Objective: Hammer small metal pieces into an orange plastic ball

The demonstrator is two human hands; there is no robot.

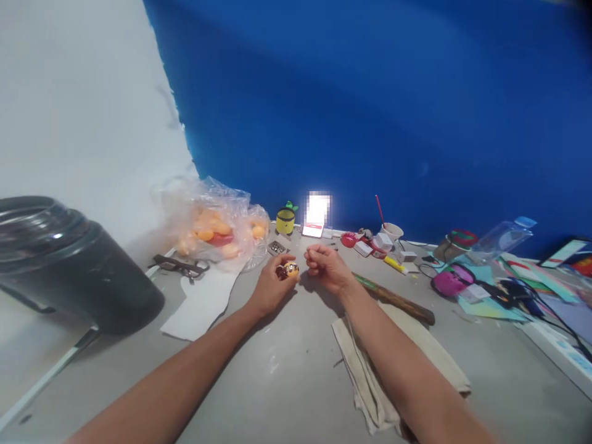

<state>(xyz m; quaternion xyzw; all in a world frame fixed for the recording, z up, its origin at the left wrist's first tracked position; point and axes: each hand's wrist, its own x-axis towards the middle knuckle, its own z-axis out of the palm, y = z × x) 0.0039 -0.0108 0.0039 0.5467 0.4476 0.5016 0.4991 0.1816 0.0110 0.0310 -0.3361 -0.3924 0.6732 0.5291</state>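
Observation:
My left hand (272,285) is closed around a small yellow-orange ball (291,269) with dark brown patches and shiny marks. Its fingers hide the ball's left side. Just to the right, my right hand (327,266) hovers with thumb and fingertips pinched together, a short gap away from the ball. Whatever sits in that pinch, if anything, is too small to make out. Behind the left hand lies a small dark card of silvery bits (277,248). Beneath my right forearm is a folded beige cloth (370,370).
A large dark jar (87,271) stands at the left, before a plastic bag of orange balls (208,228) and white paper (198,308). A lit phone (314,216) leans at the back beside a yellow pot (285,221). Rightward are a wooden stick (402,303) and a pink pouch (451,280).

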